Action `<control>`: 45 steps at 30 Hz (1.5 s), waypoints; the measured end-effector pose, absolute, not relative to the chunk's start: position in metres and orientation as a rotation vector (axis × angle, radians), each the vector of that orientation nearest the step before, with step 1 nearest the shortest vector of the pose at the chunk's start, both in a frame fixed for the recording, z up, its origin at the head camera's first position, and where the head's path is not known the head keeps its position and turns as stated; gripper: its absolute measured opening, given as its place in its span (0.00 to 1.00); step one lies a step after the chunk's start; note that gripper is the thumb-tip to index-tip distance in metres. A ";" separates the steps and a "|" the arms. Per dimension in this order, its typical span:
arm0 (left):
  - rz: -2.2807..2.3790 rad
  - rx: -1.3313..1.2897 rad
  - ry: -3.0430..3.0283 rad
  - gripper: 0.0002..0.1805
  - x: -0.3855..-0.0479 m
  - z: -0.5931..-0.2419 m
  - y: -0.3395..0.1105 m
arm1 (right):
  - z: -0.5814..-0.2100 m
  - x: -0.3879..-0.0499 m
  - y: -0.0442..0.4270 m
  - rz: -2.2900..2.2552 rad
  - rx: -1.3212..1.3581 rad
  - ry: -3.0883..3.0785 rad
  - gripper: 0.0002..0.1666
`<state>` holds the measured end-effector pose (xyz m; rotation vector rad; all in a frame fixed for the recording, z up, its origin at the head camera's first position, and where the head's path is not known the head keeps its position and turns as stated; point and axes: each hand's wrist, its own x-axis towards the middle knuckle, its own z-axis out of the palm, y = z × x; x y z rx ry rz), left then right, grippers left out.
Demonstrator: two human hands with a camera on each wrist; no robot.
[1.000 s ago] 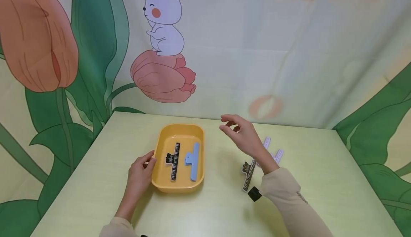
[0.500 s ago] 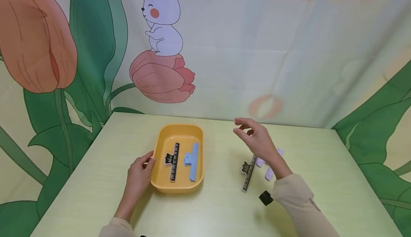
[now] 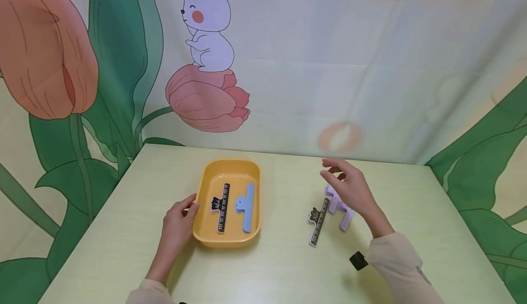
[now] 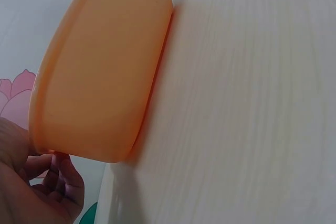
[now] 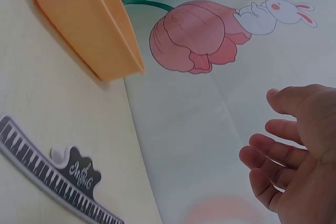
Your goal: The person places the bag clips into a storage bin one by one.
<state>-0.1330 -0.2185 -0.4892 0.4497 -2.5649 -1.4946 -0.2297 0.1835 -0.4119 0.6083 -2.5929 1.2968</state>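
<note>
Left hand [image 3: 176,221] touched the yellow tray [image 3: 227,243]; grip unclear. Right hand [image 3: 350,187], thumb and fingers apart, hovered near purple clips [image 3: 346,220].

Smooth, glossy plastic tray [image 3: 231,239]; matt plastic blue clip [image 3: 249,205]; wood-grained table [image 3: 284,272]; creased cloth backdrop [image 3: 288,57] across the frame's top.

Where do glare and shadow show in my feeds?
Head view: a small highlight inside the yellow tray near its far end, soft shadows on the table; left wrist: shadow along the tray's base; right wrist: no obvious glare on the black piano-key clip.
</note>
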 end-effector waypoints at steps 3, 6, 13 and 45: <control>-1.495 0.444 -2.560 0.24 -0.132 -0.489 -0.219 | -0.417 -0.229 0.193 1.266 0.592 -2.602 0.21; -1.490 0.440 -2.560 0.24 -0.132 -0.490 -0.219 | -0.422 -0.228 0.203 1.235 0.574 -2.613 0.21; -1.495 0.435 -2.560 0.24 -0.131 -0.489 -0.219 | -0.427 -0.224 0.222 1.147 0.530 -2.642 0.21; -1.482 0.423 -2.570 0.24 -0.131 -0.489 -0.220 | -0.450 -0.218 0.268 1.034 0.381 -2.726 0.22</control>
